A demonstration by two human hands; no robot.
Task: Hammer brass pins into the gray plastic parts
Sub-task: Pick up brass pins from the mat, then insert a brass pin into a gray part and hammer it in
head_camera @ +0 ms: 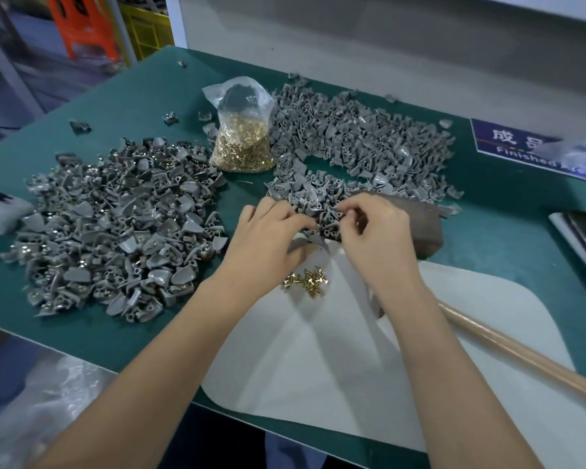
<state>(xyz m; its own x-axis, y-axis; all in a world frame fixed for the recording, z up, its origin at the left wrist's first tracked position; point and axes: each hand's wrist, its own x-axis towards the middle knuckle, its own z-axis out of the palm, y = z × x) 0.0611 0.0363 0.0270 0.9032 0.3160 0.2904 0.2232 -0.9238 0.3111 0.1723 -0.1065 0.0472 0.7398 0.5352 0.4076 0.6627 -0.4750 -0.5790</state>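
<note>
Hands meet over the white pad [487, 333] — left [268, 231] and right [372, 228] pinching gray parts [322, 228] (pins [307, 282] just below).

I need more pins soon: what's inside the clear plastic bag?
The clear plastic bag holds brass pins in its lower half; a dark shape shows above them, unidentifiable.

I am seeing matt gray plastic parts [359, 143] heaped toward the table's far edge, and a second heap [115, 225] nearer the left edge where bits of shiny metal are glinting among the plastic. The brass pins [307, 282] are gleaming yellow on a smooth, matt white mat [318, 367] at the near edge. A clear, glossy plastic bag [241, 130] is holding more brass. The table [132, 96] is looking dull green, and a wooden handle [521, 360] is showing pale, smooth grain.
</note>
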